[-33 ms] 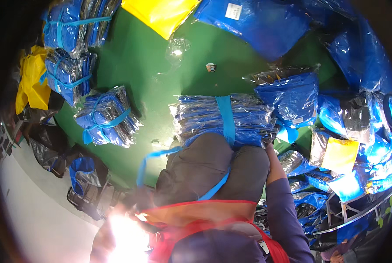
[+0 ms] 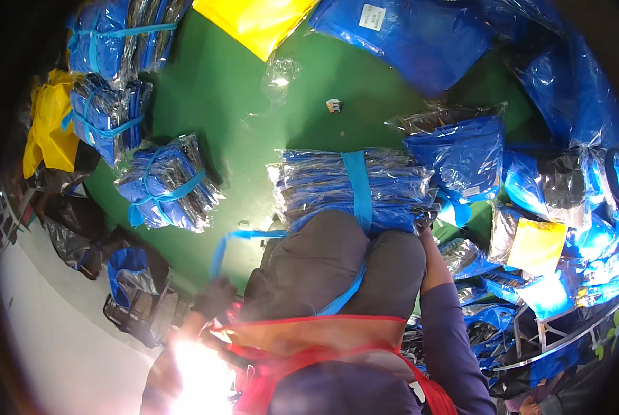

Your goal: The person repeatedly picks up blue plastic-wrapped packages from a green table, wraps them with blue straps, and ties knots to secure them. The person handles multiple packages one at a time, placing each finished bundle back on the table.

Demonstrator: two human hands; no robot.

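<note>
A stack of blue items in clear plastic bags [image 2: 309, 180] lies on the green floor against my knees. A light-blue strap [image 2: 356, 183] crosses over its middle, and another length runs between my legs. My left hand [image 2: 216, 296], in a dark glove, is low on the left beside my thigh. Its fingers are closed on the strap's free end, which bends up and over toward the stack's left side. My right hand [image 2: 426, 223], also dark-gloved, touches the stack's lower right corner; its fingers are mostly hidden by the plastic and my knee.
Strapped bundles of blue bagged items [image 2: 164, 183] stand at the left. A loose blue bagged pile [image 2: 458, 149] sits right of the stack. Yellow [image 2: 254, 24] and blue packages [image 2: 406, 41] lie at the far side. Bagged goods and a metal frame [image 2: 531, 339] crowd the right.
My left hand has shifted slightly and shows more clearly, and the strap's free end has moved a little left. My right hand and the stack stay in place.
</note>
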